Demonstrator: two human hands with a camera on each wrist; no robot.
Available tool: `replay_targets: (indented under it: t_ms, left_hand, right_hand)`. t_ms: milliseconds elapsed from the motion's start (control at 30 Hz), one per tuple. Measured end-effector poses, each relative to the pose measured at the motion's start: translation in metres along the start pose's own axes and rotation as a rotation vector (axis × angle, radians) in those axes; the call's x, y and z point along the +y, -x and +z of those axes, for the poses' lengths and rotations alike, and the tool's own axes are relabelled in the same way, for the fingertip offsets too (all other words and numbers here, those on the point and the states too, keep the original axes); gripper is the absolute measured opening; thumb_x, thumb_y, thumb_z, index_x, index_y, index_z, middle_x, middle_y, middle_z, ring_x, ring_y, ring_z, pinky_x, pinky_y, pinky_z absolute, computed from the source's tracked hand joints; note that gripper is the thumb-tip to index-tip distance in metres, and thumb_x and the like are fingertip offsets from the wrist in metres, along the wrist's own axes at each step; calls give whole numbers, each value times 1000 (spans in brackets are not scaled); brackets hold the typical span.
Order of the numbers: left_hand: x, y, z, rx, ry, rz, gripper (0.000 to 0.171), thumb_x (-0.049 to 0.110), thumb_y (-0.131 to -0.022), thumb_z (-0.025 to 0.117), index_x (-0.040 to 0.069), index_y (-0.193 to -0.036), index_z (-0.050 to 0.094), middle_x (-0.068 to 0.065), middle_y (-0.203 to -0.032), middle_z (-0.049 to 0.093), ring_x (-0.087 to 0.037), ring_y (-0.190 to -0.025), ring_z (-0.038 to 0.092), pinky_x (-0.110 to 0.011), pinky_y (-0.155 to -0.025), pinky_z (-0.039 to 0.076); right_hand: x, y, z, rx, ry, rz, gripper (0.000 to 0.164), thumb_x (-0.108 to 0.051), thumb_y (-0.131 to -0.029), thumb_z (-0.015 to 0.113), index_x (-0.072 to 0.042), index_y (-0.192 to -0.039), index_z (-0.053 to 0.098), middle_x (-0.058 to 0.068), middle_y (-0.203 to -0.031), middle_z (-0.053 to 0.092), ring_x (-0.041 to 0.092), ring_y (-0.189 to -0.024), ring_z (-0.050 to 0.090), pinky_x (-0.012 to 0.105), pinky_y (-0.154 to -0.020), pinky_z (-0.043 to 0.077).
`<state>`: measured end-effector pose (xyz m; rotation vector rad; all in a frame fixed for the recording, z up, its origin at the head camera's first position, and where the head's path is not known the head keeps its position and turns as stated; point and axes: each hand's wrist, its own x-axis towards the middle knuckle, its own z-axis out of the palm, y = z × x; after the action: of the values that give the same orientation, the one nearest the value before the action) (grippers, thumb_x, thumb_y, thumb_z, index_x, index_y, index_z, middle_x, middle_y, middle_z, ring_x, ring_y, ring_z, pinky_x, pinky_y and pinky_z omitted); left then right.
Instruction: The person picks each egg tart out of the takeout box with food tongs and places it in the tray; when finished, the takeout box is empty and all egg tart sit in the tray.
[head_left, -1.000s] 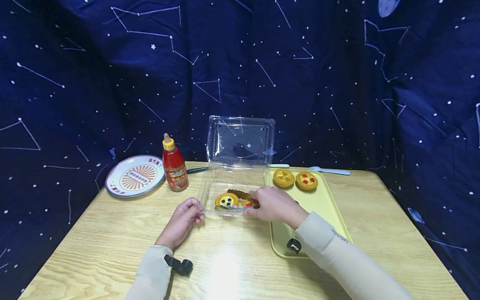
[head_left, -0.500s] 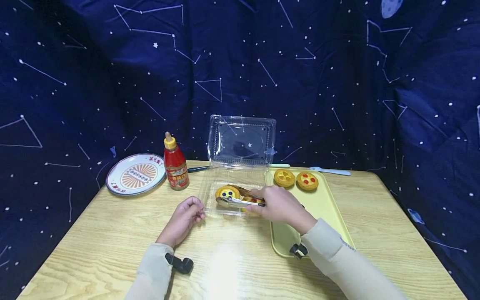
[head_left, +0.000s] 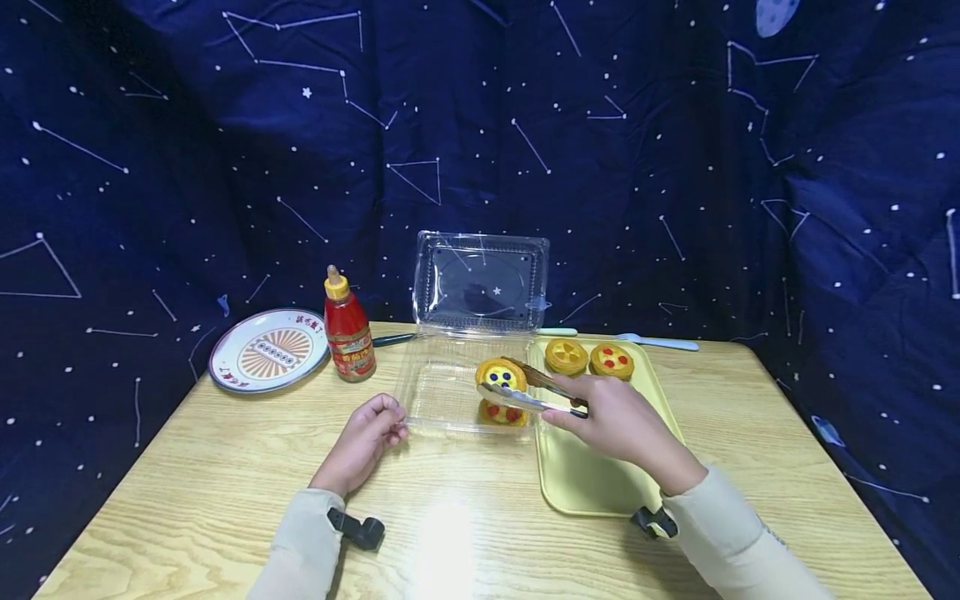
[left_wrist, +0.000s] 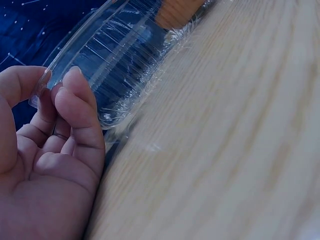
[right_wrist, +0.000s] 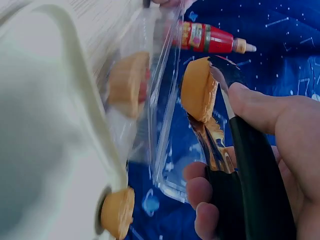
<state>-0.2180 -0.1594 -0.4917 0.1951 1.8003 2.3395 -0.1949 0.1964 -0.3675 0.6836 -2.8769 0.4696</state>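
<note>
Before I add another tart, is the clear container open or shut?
Open: its lid stands raised behind the base, not over it.

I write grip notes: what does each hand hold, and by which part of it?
Right hand: tongs, by their black handles; the tongs pinch the blue-dotted tart by its sides. Left hand: clear box, by its rim.

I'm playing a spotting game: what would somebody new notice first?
Probably the dark blue starry cloth filling the background. Next, maybe the round golden tart with blue dots, pinched in black-handled metal tongs in the right hand, over the clear plastic box. Then the red bottle with a yellow cap, standing left of the box.
</note>
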Motion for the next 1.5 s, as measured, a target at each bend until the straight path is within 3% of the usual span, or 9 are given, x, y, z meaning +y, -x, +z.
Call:
replay_targets:
  t_ms: [267, 633, 767, 867, 967, 1367, 1500]
  left_hand:
    - [2, 0, 0, 0, -5, 11, 4, 6, -97, 52, 3, -94, 50, -9, -90, 51, -18, -77, 55, -21, -64, 45]
    - [2, 0, 0, -1, -10, 5, 4, 5, -97, 51, 5, -93, 50, -7, -87, 52, -16, -76, 55, -21, -64, 44]
    - [3, -1, 0, 4, -10, 12, 5, 4, -98, 49, 4, -92, 49, -7, -86, 52, -17, -75, 55, -21, -64, 44]
    - [2, -1, 0, 2, -8, 10, 6, 3, -98, 49, 4, -92, 49, -7, -86, 52, -17, -75, 55, -21, -64, 44]
    - [1, 0, 0, -2, -8, 11, 5, 5, -98, 50, 5, -93, 49, -6, -87, 52, -16, -76, 55, -21, -64, 44]
    - [-3, 3, 1, 3, -3, 1, 5, 5, -98, 51, 5, -93, 50, -6, -87, 52, -15, -75, 56, -20, -64, 44]
    - [0, 3, 1, -14, -7, 5, 4, 6, -98, 51, 5, -94, 50, -7, -89, 52, -15, -76, 56, -21, -65, 45]
  right_hand:
    - [23, 25, -12, 34, 10, 73, 58, -53, -90, 66, -15, -133, 63, 11, -119, 68, 29, -101, 66, 51, -75, 52]
    - [49, 48, -22, 83, 55, 112, 57, -51, -89, 67, -13, -132, 64, 6, -99, 72, 20, -77, 61, 46, -64, 48]
    - [59, 53, -21, 73, 74, 139, 60, -51, -89, 68, -7, -130, 64, 10, -99, 72, 29, -84, 66, 51, -66, 50]
    - [66, 55, -17, 46, 83, 170, 64, -53, -89, 66, -3, -130, 63, 17, -110, 70, 40, -99, 66, 57, -74, 50]
    - [72, 54, -11, 16, 90, 190, 67, -54, -90, 64, -2, -131, 61, 21, -115, 68, 43, -104, 63, 59, -78, 49]
    - [80, 43, 1, -56, 131, 202, 62, -47, -88, 70, -1, -130, 62, 26, -105, 68, 26, -73, 60, 46, -58, 45]
    - [80, 41, 4, -85, 126, 215, 64, -49, -89, 68, -2, -131, 61, 13, -81, 66, 22, -65, 51, 39, -54, 39]
